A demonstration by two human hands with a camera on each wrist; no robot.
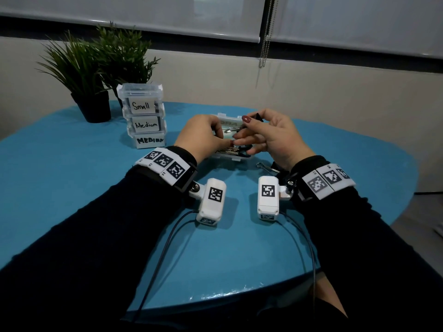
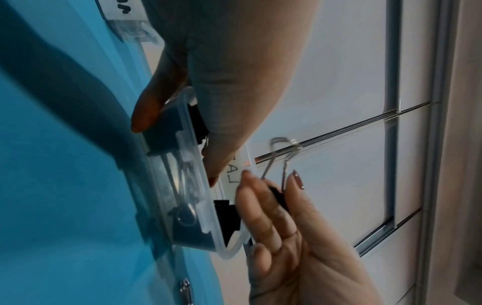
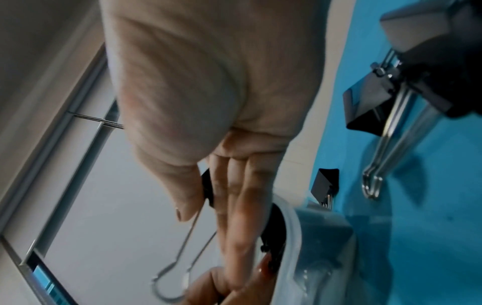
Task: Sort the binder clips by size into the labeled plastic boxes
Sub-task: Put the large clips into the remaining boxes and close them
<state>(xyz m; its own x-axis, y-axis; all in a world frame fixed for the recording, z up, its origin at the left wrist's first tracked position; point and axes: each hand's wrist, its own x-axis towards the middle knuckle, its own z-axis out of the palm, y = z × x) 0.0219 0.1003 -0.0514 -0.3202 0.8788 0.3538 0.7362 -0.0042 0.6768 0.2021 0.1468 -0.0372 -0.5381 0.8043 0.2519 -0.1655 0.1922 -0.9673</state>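
- Head view: your right hand [image 1: 271, 137], centre frame, pinches a black binder clip [image 1: 258, 116] between thumb and forefinger, the other fingers loosely spread toward your left hand.
- Your left hand [image 1: 201, 135] sits just left of it, fingers curled down at the open clear box [image 1: 227, 157] that lies on the blue table [image 1: 72, 188]; more clips fill that box.
- At upper left of centre you have a stack of three closed boxes [image 1: 143, 116], labelled Small, Medium, Medium, with two potted plants [image 1: 96, 68] behind.
- One loose clip [image 1: 266, 167] lies on the table below your right wrist.
- Left wrist view: your left fingers [image 2: 221, 161] reach over the box rim [image 2: 193, 185] at mid-frame and your thumb presses its outer wall, so you are gripping the box.
- Lower right, your right thumb and forefinger pinch the black clip body [image 2: 280, 197], wire handles sticking up.
- Right wrist view: your thumb [image 3: 182, 185] and forefinger squeeze the clip at centre, its wire handles [image 3: 182, 258] hanging toward the bottom.
- Upper right, a large clip [image 3: 370, 107] lies on the table, a smaller one [image 3: 326, 183] just beside the box.
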